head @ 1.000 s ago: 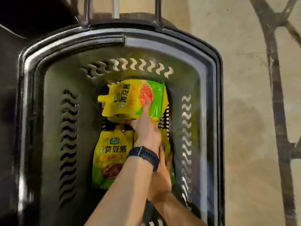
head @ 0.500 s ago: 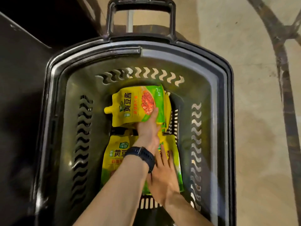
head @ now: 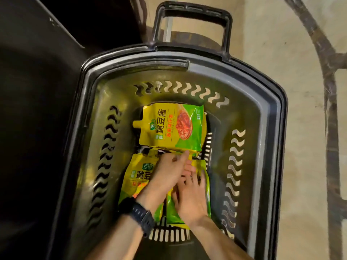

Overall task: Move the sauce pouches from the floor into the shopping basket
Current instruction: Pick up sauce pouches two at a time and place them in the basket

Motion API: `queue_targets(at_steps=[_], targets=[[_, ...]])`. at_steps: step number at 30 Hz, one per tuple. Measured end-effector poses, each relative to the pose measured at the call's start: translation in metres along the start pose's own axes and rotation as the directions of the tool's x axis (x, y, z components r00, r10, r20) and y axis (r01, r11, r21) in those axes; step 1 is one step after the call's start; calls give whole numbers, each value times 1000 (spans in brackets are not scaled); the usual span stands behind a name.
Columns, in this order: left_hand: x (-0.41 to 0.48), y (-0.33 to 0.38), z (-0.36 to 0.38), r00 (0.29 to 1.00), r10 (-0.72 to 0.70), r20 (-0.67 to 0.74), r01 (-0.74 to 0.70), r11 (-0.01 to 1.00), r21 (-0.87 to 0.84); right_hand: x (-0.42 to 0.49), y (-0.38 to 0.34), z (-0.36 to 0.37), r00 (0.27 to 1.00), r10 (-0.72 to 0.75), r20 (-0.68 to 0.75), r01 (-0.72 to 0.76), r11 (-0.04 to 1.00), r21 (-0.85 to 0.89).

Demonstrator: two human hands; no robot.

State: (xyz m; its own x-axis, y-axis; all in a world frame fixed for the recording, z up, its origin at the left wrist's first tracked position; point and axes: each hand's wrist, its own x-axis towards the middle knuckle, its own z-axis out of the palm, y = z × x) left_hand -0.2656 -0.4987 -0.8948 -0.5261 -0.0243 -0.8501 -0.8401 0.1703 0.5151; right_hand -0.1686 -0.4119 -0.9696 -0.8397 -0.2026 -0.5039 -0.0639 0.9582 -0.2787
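Far pouch (head: 169, 126) in shopping basket (head: 270, 128), toward handle (head: 191, 17), long axis parallel to handle, spout left. Your left grip (head: 169, 171) nearer, fingertip at its edge; right grip (head: 193, 201) flat on near pouch (head: 173, 212). Both spread, pinching nothing.

Metal frame (head: 330, 147): dark, worn bars, one curving down the right side, a branch joining it near the right edge.
Dark panel (head: 37, 119): large, black, filling the left side, pale straight edge at upper left.
Wristwatch (head: 142, 217): black, ridged strap, lower centre.
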Motion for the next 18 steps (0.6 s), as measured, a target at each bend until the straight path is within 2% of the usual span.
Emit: queue_targets(at_steps=[1,2,3,4,5,6,8,9,13,16,18], targets=[[0,-3,-9,981,181,-68,-170,975,143,5,0,-4,1000,-20,1,20,1000,-4],[6,-4,-17,905,394,-161,-333,892,306,7,0,-5,999,-31,13,31,1000,2],[15,1,-22,783,581,-219,-442,769,461,7,1,-3,999,-27,25,27,999,17],[28,6,-22,668,714,-210,-497,638,588,5,0,-1,999,-11,42,10,999,45],[42,14,-18,610,780,-137,-509,519,686,1,-2,3,999,7,47,-11,997,75],[53,21,-8,614,789,-30,-481,404,778,-3,-4,8,999,22,44,-26,995,98],[72,18,17,696,705,135,-376,198,905,-5,-4,16,999,36,21,-38,994,98],[79,13,28,711,684,159,-352,151,924,-4,-4,18,999,38,10,-39,996,85],[92,0,41,674,718,173,-362,118,925,-2,-3,27,999,44,-6,-43,997,60],[96,-1,41,683,698,217,-351,53,935,-3,-4,30,998,44,37,-44,999,1],[94,1,40,700,671,245,-372,49,927,-2,-5,27,997,47,57,-46,999,-21]])
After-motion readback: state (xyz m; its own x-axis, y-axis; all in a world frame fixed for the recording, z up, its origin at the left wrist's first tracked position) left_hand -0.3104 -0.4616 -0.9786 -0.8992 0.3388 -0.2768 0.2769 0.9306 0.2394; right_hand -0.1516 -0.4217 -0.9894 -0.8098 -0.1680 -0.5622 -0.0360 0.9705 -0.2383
